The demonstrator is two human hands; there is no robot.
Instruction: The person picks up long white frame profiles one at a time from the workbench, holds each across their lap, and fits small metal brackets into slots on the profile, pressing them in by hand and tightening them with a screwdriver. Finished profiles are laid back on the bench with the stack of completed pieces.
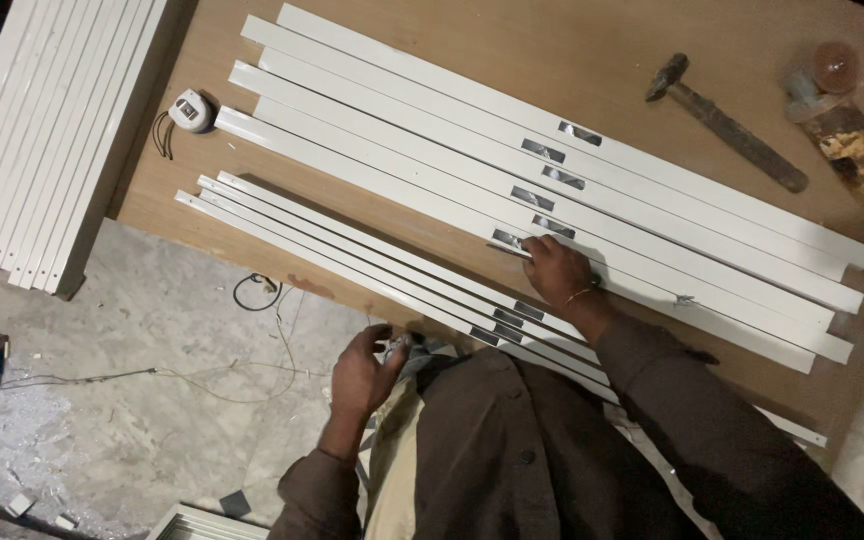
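Up close, right hand laid knuckles-up on the nearest of the wide white strips, fingers curled together over a grey label patch, pressing or peeling at it; whether anything is pinched between the fingertips cannot be told. Gold bangle at that wrist, brown sleeve running back over the table edge. Left hand lower down, off the table, fingers half closed around a small pale thing near the waist, too dim to name and the grip itself not clear.

Further out, wide strips lying flat and parallel, side by side on the wooden table, each with its own grey patch near the middle, the patches stepping diagonally in a row, probably so each stays within reach of one hand. Nearer the body, a bundle of thin white strips along the table's edge, likewise labelled, kept apart from the wide ones.

Beyond, a hammer and a glue-like tube at the far right corner, well apart from the hand. Tape measure at the left end of the strips. Another stack of white panels to the left, overhanging the concrete floor, loose wire trailing there.
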